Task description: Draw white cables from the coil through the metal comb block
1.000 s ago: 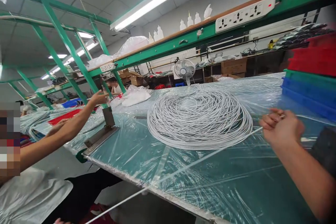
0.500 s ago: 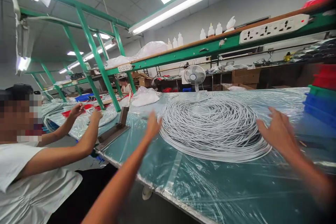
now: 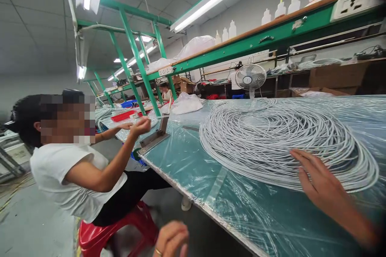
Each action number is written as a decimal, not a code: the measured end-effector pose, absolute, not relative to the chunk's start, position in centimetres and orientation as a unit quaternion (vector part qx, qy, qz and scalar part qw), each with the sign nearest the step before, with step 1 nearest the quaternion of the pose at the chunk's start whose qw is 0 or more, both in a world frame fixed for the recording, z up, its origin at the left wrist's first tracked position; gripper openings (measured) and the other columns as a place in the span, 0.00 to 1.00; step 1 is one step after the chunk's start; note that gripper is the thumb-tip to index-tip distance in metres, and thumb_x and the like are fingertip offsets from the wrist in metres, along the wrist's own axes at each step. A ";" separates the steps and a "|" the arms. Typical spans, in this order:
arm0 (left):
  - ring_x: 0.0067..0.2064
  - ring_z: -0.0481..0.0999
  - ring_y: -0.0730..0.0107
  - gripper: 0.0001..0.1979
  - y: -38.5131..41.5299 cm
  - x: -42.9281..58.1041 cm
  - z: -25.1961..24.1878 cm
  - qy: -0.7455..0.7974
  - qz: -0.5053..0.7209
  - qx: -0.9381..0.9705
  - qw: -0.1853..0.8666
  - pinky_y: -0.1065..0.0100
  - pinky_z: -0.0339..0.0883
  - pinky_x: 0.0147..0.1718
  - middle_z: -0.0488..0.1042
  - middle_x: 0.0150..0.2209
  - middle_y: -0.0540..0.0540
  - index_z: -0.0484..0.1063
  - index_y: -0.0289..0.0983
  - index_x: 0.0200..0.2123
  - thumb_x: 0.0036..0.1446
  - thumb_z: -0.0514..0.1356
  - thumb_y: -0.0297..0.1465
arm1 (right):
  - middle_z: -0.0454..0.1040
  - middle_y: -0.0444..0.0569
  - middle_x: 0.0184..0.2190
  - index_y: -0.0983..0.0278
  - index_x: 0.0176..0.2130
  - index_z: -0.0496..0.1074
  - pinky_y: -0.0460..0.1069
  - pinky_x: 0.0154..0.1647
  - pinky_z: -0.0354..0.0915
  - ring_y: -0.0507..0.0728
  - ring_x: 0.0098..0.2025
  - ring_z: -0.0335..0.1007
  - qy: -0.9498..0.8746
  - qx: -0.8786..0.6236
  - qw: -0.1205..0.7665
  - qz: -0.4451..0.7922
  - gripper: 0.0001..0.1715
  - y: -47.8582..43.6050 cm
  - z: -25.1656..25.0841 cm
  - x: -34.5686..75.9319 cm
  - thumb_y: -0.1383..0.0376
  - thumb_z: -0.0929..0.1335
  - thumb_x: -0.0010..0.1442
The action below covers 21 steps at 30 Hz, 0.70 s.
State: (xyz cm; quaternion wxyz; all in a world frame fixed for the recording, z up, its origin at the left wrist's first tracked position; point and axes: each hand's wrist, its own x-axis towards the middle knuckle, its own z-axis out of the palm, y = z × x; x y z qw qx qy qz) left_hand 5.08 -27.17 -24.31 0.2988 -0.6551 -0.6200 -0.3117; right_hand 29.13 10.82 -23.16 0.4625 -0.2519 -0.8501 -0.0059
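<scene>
A big flat coil of white cable [image 3: 280, 140] lies on the green, plastic-covered table [image 3: 229, 204]. My right hand [image 3: 319, 184] rests flat on the coil's near edge, fingers stretched out and apart, holding nothing. My left hand [image 3: 171, 241] hangs low below the table edge near the bottom of the view, a ring on one finger; its fingers curl inward and nothing shows in them.
A person in a white shirt [image 3: 66, 176] sits on a red stool [image 3: 102, 229] at the left, hands raised near a metal fixture [image 3: 157, 134] on the table. A white fan [image 3: 250, 78], plastic bags and cardboard boxes stand behind. A green shelf frame [image 3: 241, 44] runs overhead.
My right hand let go of the cable strand, opened and settled on the coil. My left hand reached toward the coil, then dropped below the table edge. The view swung left.
</scene>
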 end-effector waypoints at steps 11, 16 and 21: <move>0.41 0.69 0.62 0.19 -20.1 5.3 -15.8 -0.542 -0.071 -0.791 0.274 0.63 0.68 0.39 0.65 0.42 0.37 0.62 0.27 0.55 0.76 0.35 0.27 | 0.65 0.54 0.57 0.56 0.61 0.57 0.53 0.48 0.68 0.61 0.57 0.66 -0.853 -0.254 0.455 0.041 0.25 10.2 -23.3 29.5 0.63 0.57 0.66; 0.49 0.67 0.58 0.13 -21.5 6.2 -17.1 -0.510 -0.198 -0.771 0.326 0.59 0.59 0.51 0.64 0.48 0.38 0.64 0.30 0.54 0.77 0.43 0.27 | 0.65 0.56 0.56 0.61 0.60 0.59 0.54 0.51 0.68 0.61 0.56 0.66 -0.854 -0.238 0.460 0.041 0.24 9.6 -22.9 29.1 0.64 0.57 0.65; 0.37 0.69 0.64 0.21 -20.2 6.7 -19.1 -0.520 -0.134 -0.796 0.279 0.64 0.63 0.40 0.66 0.37 0.42 0.69 0.30 0.47 0.78 0.37 0.29 | 0.64 0.56 0.56 0.61 0.59 0.60 0.55 0.53 0.67 0.60 0.57 0.65 -0.861 -0.230 0.448 0.072 0.24 8.7 -22.4 29.0 0.65 0.57 0.65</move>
